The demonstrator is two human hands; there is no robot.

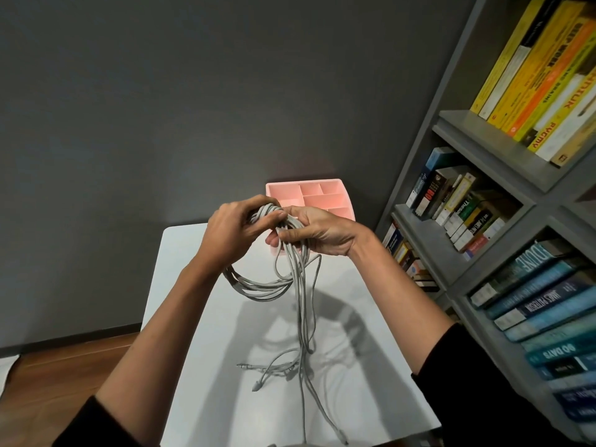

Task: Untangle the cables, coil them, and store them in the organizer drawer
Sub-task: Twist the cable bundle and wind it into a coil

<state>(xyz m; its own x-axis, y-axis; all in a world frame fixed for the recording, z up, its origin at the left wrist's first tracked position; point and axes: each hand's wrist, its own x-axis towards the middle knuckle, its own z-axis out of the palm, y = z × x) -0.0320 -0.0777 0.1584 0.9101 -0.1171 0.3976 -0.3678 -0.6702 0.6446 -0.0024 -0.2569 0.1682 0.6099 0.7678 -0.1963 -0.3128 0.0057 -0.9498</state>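
Black sleeves point(477, 382) sit at the bottom edge, bare forearms angling inward until both hands meet just in front of the pink organizer point(322, 196). The left hand point(235, 227), knuckles up, curls round the top of the grey cables point(261, 290). The right hand point(317, 229) pinches the same bundle beside it. A coiled loop hangs below the left hand. Loose strands run lengthwise away from the organizer, with plug ends lying on the white table point(193, 285).

Both hands point(277, 232) grip grey cables point(277, 285) above a white table point(200, 333).
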